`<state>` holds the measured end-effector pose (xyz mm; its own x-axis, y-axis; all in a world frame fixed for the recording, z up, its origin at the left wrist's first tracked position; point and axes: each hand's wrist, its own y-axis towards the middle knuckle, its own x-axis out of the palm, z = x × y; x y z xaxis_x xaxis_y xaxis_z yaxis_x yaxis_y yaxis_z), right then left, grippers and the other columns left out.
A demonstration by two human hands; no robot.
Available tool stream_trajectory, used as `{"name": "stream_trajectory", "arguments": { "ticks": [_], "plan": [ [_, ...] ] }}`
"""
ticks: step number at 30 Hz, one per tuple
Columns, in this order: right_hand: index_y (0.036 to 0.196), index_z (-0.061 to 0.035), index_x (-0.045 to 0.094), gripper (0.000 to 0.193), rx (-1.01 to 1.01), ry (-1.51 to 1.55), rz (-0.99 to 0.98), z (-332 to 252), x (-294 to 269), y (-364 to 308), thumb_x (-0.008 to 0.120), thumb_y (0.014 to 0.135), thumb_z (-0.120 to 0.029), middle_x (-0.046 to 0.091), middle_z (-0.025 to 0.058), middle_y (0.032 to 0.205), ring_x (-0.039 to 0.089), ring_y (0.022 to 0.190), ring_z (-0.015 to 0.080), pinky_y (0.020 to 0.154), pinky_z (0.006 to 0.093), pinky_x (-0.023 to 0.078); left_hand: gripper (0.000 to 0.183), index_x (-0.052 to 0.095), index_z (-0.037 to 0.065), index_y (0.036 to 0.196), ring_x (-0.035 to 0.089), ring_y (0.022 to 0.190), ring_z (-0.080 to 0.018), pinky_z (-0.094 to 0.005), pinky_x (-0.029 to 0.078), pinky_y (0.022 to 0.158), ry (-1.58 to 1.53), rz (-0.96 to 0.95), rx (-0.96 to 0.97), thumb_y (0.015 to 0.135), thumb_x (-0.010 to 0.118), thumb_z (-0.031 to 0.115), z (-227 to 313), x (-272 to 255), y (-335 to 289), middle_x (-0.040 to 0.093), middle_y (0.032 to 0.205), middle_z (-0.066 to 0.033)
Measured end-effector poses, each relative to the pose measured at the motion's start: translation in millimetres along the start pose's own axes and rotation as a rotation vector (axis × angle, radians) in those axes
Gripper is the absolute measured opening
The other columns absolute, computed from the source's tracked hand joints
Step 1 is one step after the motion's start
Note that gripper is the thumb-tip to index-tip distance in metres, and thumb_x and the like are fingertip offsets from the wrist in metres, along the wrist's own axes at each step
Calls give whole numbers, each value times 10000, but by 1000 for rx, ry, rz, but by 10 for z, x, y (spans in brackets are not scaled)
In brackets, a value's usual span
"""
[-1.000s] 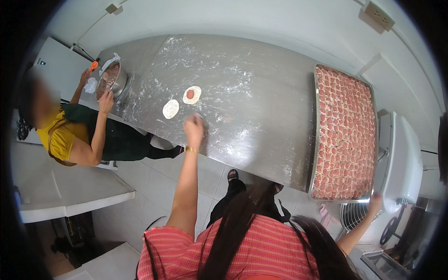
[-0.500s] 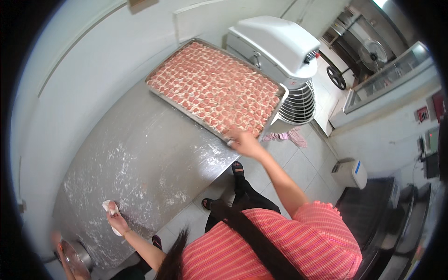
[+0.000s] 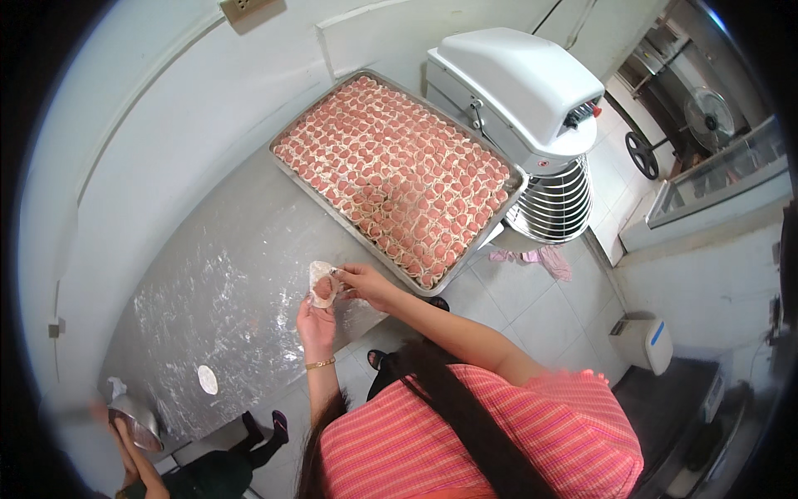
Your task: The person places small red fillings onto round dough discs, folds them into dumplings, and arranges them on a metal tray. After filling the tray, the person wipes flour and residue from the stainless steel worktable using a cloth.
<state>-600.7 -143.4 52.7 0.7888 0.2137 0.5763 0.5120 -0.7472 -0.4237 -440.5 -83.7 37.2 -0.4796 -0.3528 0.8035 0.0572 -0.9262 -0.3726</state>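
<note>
A pale round dough wrapper with pink meat filling on it is held over the steel table, close to the tray's near side. My left hand supports it from below, fingers curled around its lower part. At the wrapper's right edge, the fingers of my right hand are pinched. Just beyond my hands lies a large metal tray, filled with rows of small floury dumplings showing pink filling. A loose dough wrapper rests flat on the table to the left.
Flour is smeared over the steel table. At the lower left, another person's hands are at a metal bowl. A white dough mixer with a wire guard stands behind the tray's right side. A wall runs along the far left.
My left hand has moved right and away from me, carrying the filled wrapper. My right hand has come left from the tray's near corner to meet it. A loose wrapper is now uncovered.
</note>
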Motion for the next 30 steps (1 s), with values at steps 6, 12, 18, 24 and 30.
{"name": "stream_trajectory", "arguments": {
  "ticks": [6,12,18,24,30],
  "plan": [
    [930,-22,611,131,-35,-101,53,127,-300,99,569,852,-119,603,26,823,585,691,105,619,234,490,290,459,-28,1159,567,1018,-209,-315,486,850,188,277,134,917,412,124,-352,239,-153,559,1127,-134],
    [861,13,646,161,-96,-719,161,372,-305,274,595,798,-126,643,99,749,610,651,134,557,287,493,296,484,-21,1164,572,864,-125,-259,477,729,696,468,225,881,473,65,-389,-7,-190,580,1013,-81],
    [922,-13,644,212,-230,-884,169,415,-386,309,590,744,-116,656,147,807,633,776,203,690,331,486,312,517,11,1156,558,810,-101,-236,485,686,732,472,182,848,471,22,-438,-210,-179,584,978,-42],
    [1033,31,595,316,-129,-407,-97,442,-344,216,582,717,44,642,99,944,618,848,159,748,283,496,302,533,7,1130,570,855,-109,-234,486,714,790,337,224,831,506,-16,-425,-212,-174,583,992,-45],
    [1070,22,575,323,-71,-468,4,314,-246,174,618,750,2,628,57,901,591,797,123,726,249,469,196,551,3,1043,572,808,-89,-216,481,697,688,250,189,849,540,31,-293,-147,-146,583,942,-33]
  ]
}}
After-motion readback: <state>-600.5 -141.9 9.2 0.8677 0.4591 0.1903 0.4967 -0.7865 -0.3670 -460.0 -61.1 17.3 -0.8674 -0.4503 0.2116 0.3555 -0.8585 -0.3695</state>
